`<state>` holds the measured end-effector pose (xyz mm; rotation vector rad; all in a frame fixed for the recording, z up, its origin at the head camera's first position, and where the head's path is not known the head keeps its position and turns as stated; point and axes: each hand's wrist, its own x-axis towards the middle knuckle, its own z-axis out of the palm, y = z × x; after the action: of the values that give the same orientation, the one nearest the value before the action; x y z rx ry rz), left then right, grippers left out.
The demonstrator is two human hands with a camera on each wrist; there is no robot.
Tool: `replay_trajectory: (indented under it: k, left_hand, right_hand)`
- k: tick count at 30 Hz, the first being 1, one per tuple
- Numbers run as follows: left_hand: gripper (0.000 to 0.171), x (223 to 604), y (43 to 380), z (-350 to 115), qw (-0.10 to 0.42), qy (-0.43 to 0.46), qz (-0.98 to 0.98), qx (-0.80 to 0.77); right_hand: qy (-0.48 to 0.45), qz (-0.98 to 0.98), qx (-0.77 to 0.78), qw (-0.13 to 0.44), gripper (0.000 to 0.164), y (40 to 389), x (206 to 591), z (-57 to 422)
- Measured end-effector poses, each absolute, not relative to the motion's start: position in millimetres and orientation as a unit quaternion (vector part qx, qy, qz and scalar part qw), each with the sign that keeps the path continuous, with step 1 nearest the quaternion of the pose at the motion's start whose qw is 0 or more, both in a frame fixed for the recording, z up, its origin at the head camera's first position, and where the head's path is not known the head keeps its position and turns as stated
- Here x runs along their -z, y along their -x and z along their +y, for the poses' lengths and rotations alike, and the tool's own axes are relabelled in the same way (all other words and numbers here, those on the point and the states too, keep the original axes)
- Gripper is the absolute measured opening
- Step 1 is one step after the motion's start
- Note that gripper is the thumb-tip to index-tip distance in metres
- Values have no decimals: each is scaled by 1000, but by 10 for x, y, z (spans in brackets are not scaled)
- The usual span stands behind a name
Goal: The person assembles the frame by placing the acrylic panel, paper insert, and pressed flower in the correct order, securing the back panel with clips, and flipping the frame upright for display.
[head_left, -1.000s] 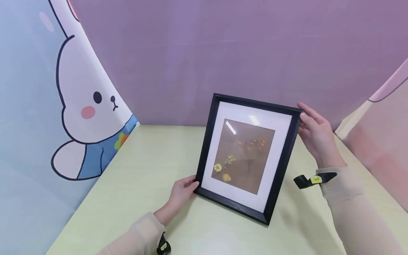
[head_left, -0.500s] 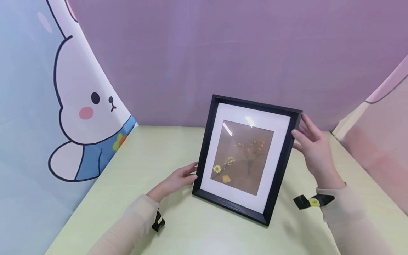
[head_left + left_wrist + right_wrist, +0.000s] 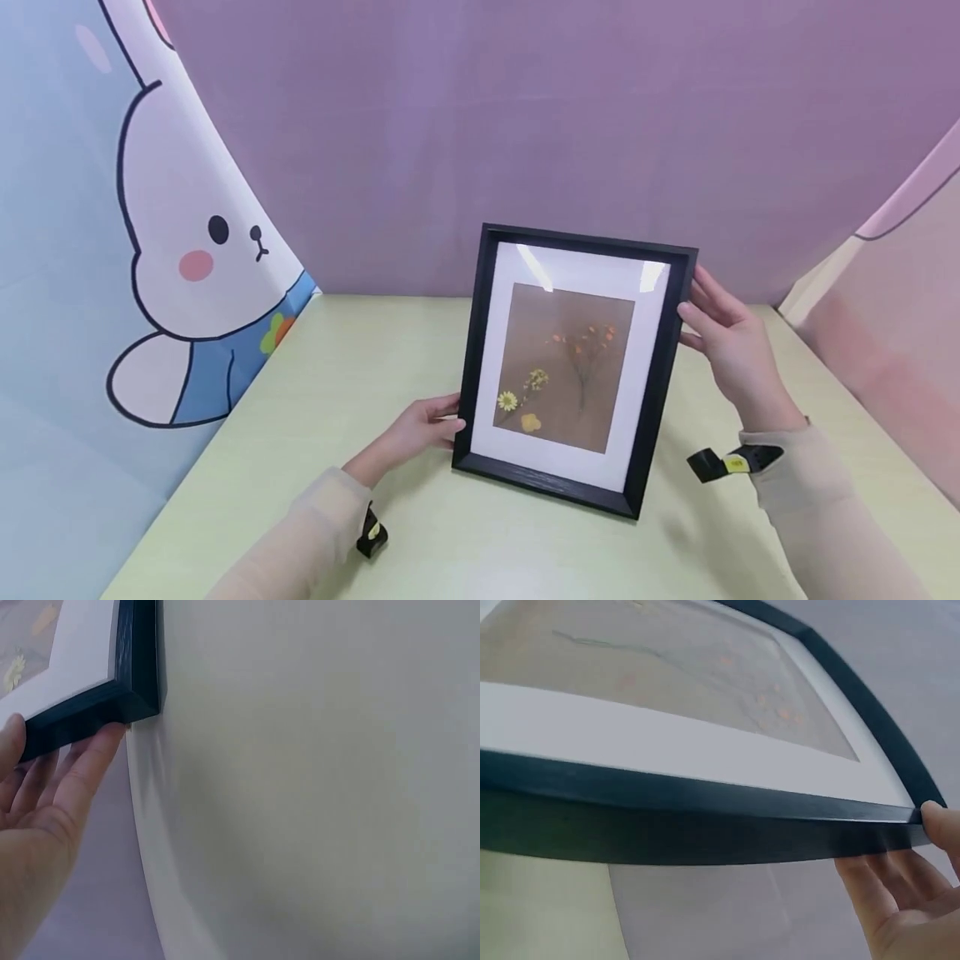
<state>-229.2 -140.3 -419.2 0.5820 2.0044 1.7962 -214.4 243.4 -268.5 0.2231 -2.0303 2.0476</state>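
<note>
A black picture frame (image 3: 551, 493) stands tilted in the head view, with a white mat around a brown panel of pressed flowers (image 3: 583, 354). My left hand (image 3: 408, 435) holds its left side near the lower corner. In the left wrist view that thumb lies at the front edge and the fingers reach along the frame's outer side (image 3: 79, 724). My right hand (image 3: 738, 354) grips the right side near the top corner, thumb in front. In the right wrist view the fingers (image 3: 907, 874) go behind the rim, their tips hidden.
Beneath the frame is a pale yellow-green table (image 3: 300, 417). A purple backdrop (image 3: 562, 108) rises behind it. To the left is a panel with a cartoon rabbit (image 3: 187, 233), to the right a pinkish panel (image 3: 900, 333). Light glare lies on the glass.
Both hands have shifted their hold on the frame: the left slid up its side, the right slid down from the top corner. The frame has turned slightly more upright and moved a little left.
</note>
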Motion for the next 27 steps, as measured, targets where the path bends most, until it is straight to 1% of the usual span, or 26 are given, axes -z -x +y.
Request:
replay_trajectory:
  k: [7,12,27]
  left_hand:
    - [59,4188,2181,-1385,197,-177,705,-658]
    - [59,4173,2119,-1376,202,-169,697,-667]
    - [59,4156,2135,-1367,193,-154,697,-673]
  right_hand:
    - [-93,-688,-715,84,59,2356,2645,2463]
    - [-105,-680,-723,67,59,2469,2639,2464]
    - [-115,-673,-728,64,58,2515,2642,2465]
